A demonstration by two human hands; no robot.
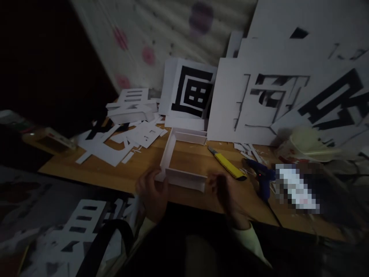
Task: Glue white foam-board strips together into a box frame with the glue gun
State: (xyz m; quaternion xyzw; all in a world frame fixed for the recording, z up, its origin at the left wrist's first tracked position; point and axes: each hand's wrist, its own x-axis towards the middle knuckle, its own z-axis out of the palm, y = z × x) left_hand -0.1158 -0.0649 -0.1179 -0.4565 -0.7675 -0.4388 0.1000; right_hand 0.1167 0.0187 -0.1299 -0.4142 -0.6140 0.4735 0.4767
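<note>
left hand (152, 192) curled, right hand (227, 192) fingers bent

left hand (152, 196): motion-blurred, grip on white frame (184, 179) unclear | right hand (229, 194): blurred, fingers indistinct | glue gun (261, 177): tail lost behind a pixelated patch | boards (302, 88): cut off by top and right edges | left half: too dark to read

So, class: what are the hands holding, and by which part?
A white foam-board frame: the left hand grips its near-left corner, and the right hand is at its near-right end.
</note>
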